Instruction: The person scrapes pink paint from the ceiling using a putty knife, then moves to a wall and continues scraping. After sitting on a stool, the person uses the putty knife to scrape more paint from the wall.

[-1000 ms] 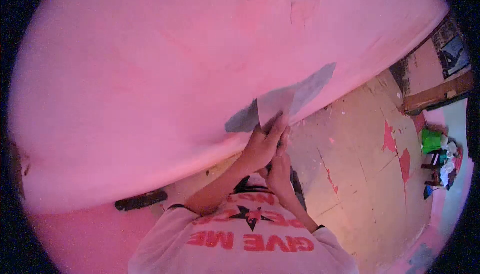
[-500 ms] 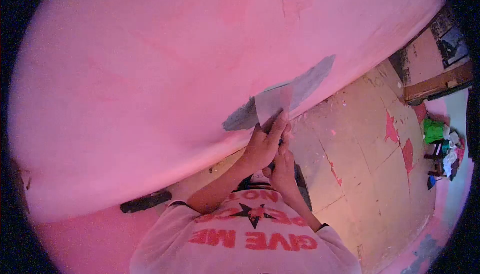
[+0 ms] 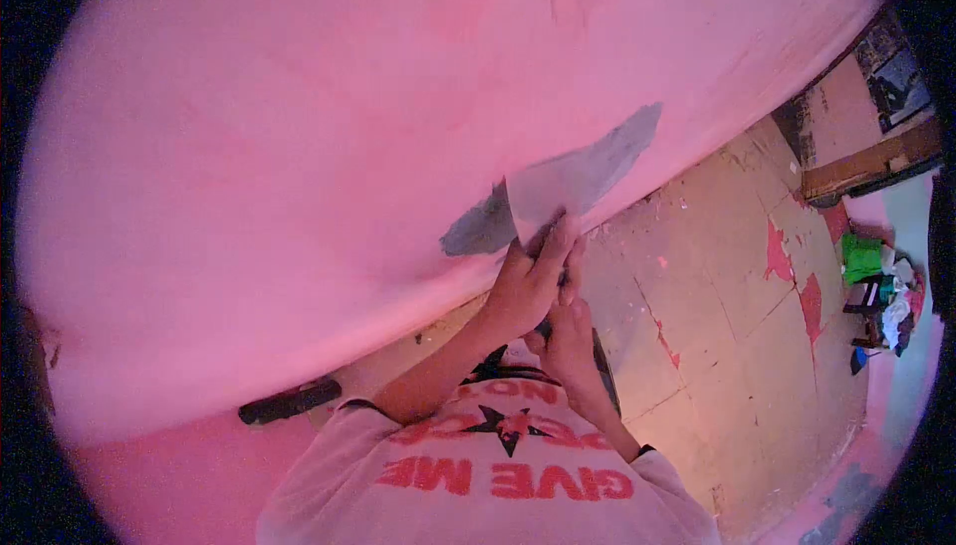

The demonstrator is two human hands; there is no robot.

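A pale, flat, thin-edged piece (image 3: pixel 543 192) lies against the pink wall (image 3: pixel 299 117), over the middle of a long grey patch (image 3: pixel 619 152). My left hand (image 3: pixel 536 271) is closed on its lower end, with fingers pressed along it. Just below and to the right, my right hand (image 3: pixel 568 334) is closed near the left one. Something dark shows between the two hands, too hidden to name.
A brown floor (image 3: pixel 697 296) with red marks runs along the wall's base. A dark cylindrical object (image 3: pixel 289 403) lies at the lower left. At the far right are a green item (image 3: pixel 862 257), piled cloths (image 3: pixel 898 316) and a wooden ledge (image 3: pixel 871 172).
The flat piece has shifted slightly up and now sits flatter over the grey patch. My right hand has dropped a little away from the left hand's fingers. The view has moved slightly.
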